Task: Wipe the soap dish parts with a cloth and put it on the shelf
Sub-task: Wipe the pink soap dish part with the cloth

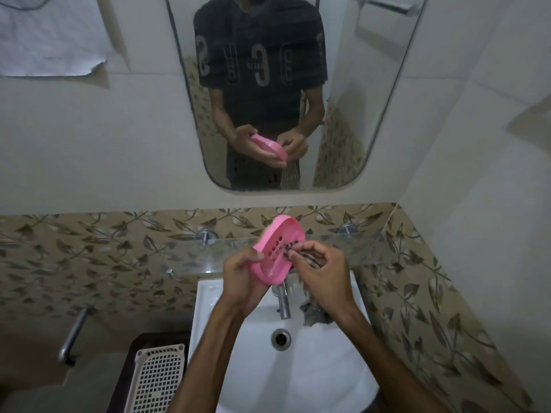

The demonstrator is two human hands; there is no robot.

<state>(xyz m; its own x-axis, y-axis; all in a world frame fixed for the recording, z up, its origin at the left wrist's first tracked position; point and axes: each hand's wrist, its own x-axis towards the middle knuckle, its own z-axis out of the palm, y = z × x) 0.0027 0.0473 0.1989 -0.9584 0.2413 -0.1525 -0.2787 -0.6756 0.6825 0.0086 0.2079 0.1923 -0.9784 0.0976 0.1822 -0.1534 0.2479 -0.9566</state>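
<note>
the left hand (241, 275) grips the pink soap dish (275, 251) by its lower left edge, thumb over the rim and fingers curled behind it. the dish is held tilted, its perforated face turned toward the camera, above the back of the white basin (235, 338) and in front of the glass shelf (351, 248). it does not rest on either.

the right hand (323, 272) is curled, its fingertips pinching a small fold of dark patterned cloth (313, 314) against the row of drain holes near the middle of the dish. the rest of the cloth hangs below the right hand, its end lying over the basin just right of the chrome tap (283, 302). the drain (281, 338) sits open in the bowl below the tap.

the shelf is fixed to the leaf-patterned tile band by two chrome mounts (205, 235). a mirror (298, 93) above it reflects the person, in a dark printed shirt, holding the dish in the same way. a white perforated basket (156, 380) stands on a dark surface left of the basin, and a chrome rail (74, 332) is fixed to the wall further left. a sheet of paper (50, 37) hangs at upper left.
</note>
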